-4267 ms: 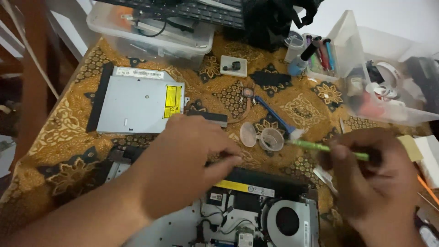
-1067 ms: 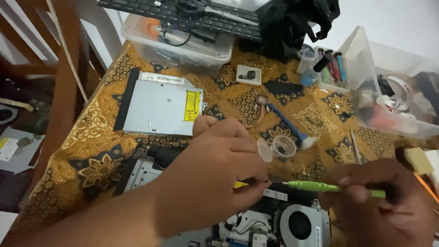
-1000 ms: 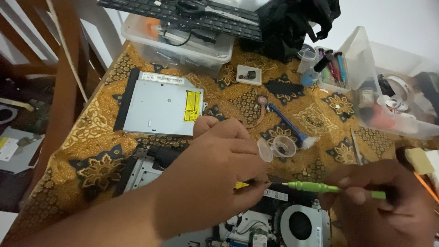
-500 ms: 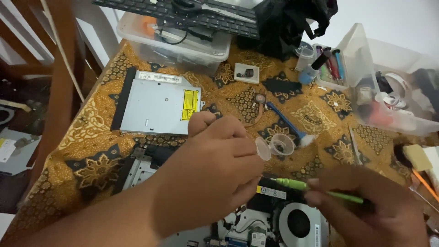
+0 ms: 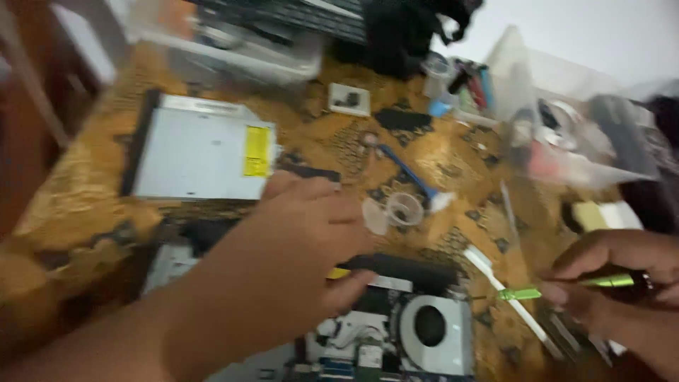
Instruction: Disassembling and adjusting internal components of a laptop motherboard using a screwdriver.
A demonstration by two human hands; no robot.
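Note:
My left hand (image 5: 293, 255) lies palm down on an opened laptop chassis (image 5: 396, 332), its fingers curled over the black and yellow part by the round cooling fan (image 5: 433, 327); whether it grips anything cannot be told. My right hand (image 5: 622, 283) is at the lower right, off the chassis, pinching a green screwdriver (image 5: 566, 286) whose tip points left. The picture is blurred by motion.
A silver optical drive (image 5: 201, 150) with a yellow label lies at the upper left on a patterned gold cloth (image 5: 71, 205). A small clear cup (image 5: 404, 209), a blue tool (image 5: 407, 173) and a white toothbrush (image 5: 506, 293) lie mid-table. Clear plastic boxes (image 5: 566, 134) stand at the right, a keyboard (image 5: 304, 14) at the back.
My right hand with the green screwdriver has drawn away to the right, off the laptop. The left hand stays on the chassis. The view has swung and blurred.

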